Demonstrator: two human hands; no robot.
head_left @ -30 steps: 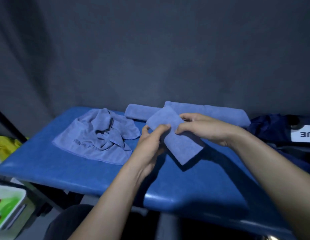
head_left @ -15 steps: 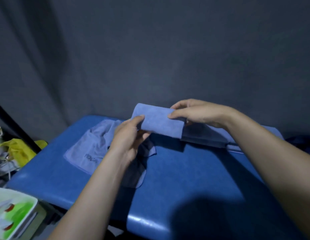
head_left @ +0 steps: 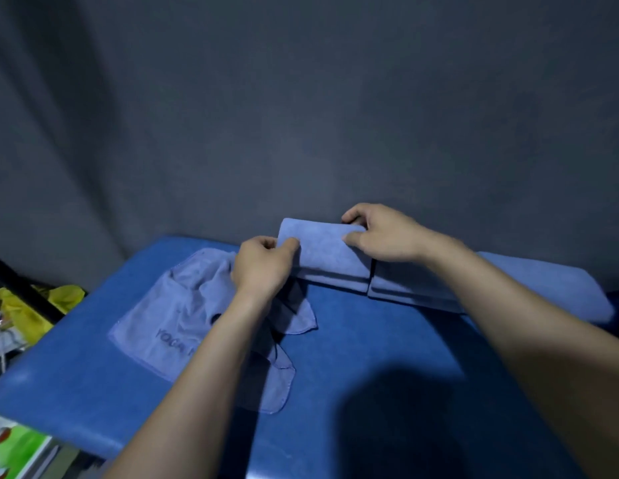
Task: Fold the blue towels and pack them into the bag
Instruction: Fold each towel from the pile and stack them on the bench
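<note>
L hand [head_left: 263, 267]: thumb + curled fingers pinching the left edge of the folded towel [head_left: 327, 252], knuckles toward the camera.
R hand [head_left: 380, 235]: clamped on the towel's right end, thumb on the near face, fingers hooked over the top edge and behind.
Folded towel: held between both grips, tilted up on its long edge, lower edge down on the folded stack [head_left: 339, 283] right under the hands.
Stack nxt door: another folded towel [head_left: 543, 288] runs off to the right of the R grip, butted against the first one, partly under the R forearm.
Loose towel [head_left: 183, 312]: crumpled + spread flat, below and left of the L grip, L forearm crossing over it; printed "YOGA" shows, rest of the wording hidden by the arm.
Table [head_left: 387, 357]: blue padded top, carries all the towels, dark shadow on it nearer than the grips.
Far left of L grip: yellow cloth or bag [head_left: 35, 312], can't tell which, off the table edge.
Bottom left: green + white thing [head_left: 14, 447], blurred.
Backdrop: grey curtain [head_left: 301, 115] behind both hands.
</note>
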